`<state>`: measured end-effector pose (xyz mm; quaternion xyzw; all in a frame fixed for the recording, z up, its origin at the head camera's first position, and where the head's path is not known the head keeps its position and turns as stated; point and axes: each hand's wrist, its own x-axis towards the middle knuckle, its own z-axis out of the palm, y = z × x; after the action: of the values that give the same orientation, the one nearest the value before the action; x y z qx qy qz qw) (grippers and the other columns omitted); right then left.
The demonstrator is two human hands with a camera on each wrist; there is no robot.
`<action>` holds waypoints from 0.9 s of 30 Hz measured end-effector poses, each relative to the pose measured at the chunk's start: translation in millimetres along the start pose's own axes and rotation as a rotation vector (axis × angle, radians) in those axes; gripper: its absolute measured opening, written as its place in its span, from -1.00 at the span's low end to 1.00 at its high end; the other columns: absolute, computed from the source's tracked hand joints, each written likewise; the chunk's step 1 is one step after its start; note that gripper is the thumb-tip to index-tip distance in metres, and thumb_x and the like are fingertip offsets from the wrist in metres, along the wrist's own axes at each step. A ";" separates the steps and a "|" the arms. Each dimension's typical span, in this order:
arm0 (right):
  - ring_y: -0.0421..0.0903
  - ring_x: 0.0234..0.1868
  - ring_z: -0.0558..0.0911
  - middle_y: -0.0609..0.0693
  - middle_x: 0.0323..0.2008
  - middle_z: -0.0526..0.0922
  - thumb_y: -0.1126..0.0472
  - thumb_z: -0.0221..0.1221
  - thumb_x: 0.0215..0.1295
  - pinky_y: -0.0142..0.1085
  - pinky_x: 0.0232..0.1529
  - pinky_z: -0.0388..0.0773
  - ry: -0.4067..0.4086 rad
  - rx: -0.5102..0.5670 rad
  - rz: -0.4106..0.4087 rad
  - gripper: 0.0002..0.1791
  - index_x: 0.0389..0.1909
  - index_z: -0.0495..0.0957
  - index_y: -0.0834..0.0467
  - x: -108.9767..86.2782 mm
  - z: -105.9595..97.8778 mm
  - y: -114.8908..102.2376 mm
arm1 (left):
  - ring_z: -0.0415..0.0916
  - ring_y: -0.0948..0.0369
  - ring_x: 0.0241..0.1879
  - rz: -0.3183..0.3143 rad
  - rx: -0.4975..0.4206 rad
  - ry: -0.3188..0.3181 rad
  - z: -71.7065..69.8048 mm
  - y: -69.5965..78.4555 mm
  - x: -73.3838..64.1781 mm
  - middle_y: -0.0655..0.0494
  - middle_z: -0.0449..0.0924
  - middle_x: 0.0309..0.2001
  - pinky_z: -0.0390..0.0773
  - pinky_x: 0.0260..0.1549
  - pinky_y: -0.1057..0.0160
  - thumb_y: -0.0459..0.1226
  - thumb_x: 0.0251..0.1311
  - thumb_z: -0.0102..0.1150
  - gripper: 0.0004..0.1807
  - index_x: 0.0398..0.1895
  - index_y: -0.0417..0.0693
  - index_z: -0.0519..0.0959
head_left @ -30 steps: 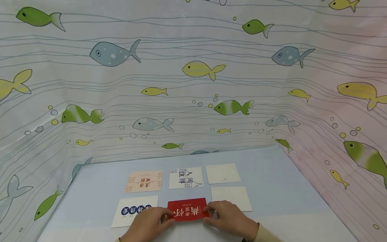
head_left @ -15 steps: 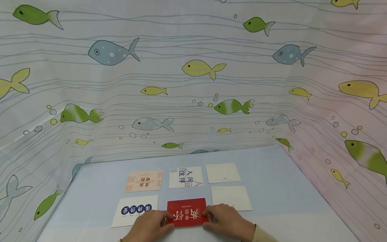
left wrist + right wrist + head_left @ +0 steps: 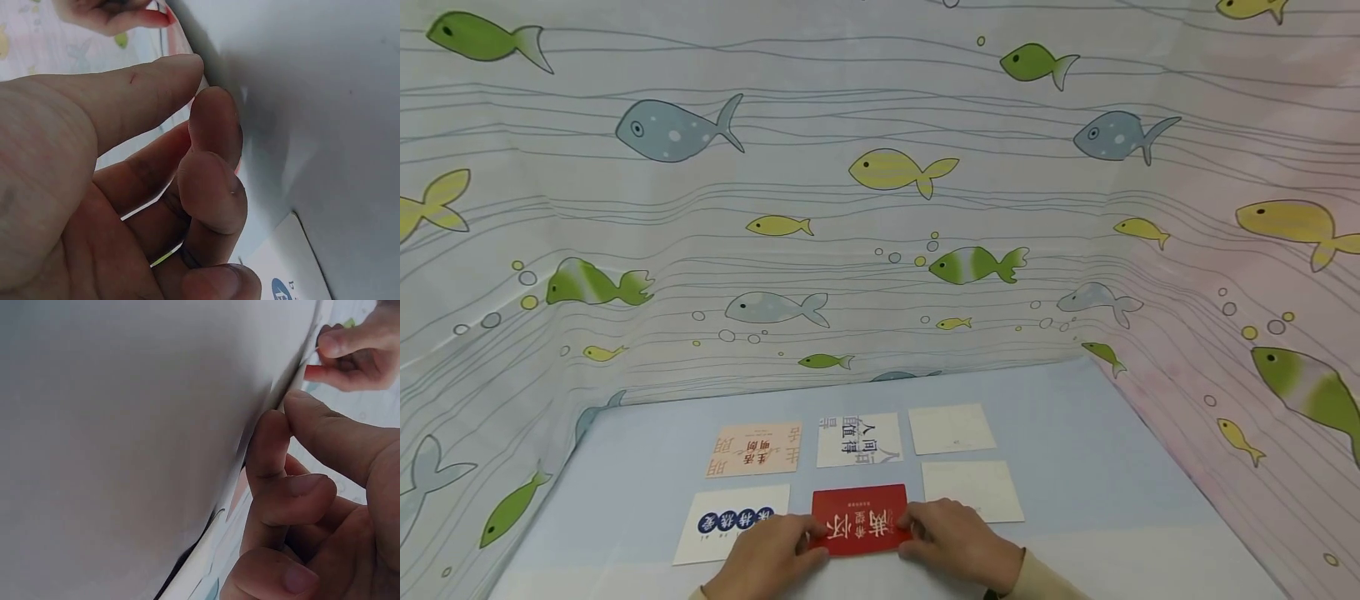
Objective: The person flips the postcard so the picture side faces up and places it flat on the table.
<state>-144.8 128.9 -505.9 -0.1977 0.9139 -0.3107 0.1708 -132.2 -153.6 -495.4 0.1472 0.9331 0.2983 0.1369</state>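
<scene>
A red card with white Chinese characters, upside down in the head view, lies at the front middle of the table. My left hand pinches its left edge between thumb and fingers. At the opposite edge, my right hand holds it the same way. In the left wrist view the thumb and the bent fingertips come together at the card's edge. The right wrist view has the thumb against the index fingertip, the other fingers curled below. Left of the red card, a white card with blue dots is partly covered by my left hand.
Behind are a peach card, a white card with blue characters and a blank cream card. Another cream card sits just beyond my right hand. A fish-printed curtain encloses the pale blue table.
The red card, held by both hands throughout, first came down toward my body, then shifted slightly away and left. The other cards stayed in place.
</scene>
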 end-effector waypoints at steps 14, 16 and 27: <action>-0.29 -0.43 0.48 -0.29 -0.48 0.50 -0.02 0.41 0.23 -0.36 -0.37 0.44 0.011 0.017 -0.003 -0.68 -0.09 0.69 0.05 10.6 -3.3 3.6 | 0.36 0.33 -0.52 0.023 0.048 0.052 -2.6 -0.7 6.7 0.36 0.46 -0.54 0.38 -0.50 0.29 -0.11 0.18 0.43 -0.68 -0.10 -0.12 0.74; -0.29 -0.43 0.47 -0.29 -0.48 0.50 -0.02 0.41 0.23 -0.36 -0.38 0.43 0.008 0.020 0.001 -0.68 -0.09 0.68 0.05 10.6 -3.6 3.2 | 0.36 0.33 -0.51 0.018 0.049 0.051 -2.8 -0.7 7.3 0.35 0.47 -0.53 0.39 -0.49 0.29 -0.11 0.18 0.43 -0.67 -0.10 -0.12 0.74; -0.28 -0.43 0.47 -0.29 -0.48 0.49 -0.02 0.40 0.24 -0.34 -0.38 0.43 0.013 0.023 0.004 -0.69 -0.09 0.67 0.03 11.2 -0.8 6.6 | 0.36 0.33 -0.52 0.000 0.063 0.063 -1.7 0.8 7.4 0.33 0.45 -0.56 0.39 -0.49 0.28 -0.11 0.14 0.46 -0.65 -0.09 -0.12 0.74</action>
<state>-156.5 128.9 -511.6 -0.1920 0.9118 -0.3219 0.1677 -139.4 -151.3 -494.8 0.1420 0.9458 0.2734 0.1029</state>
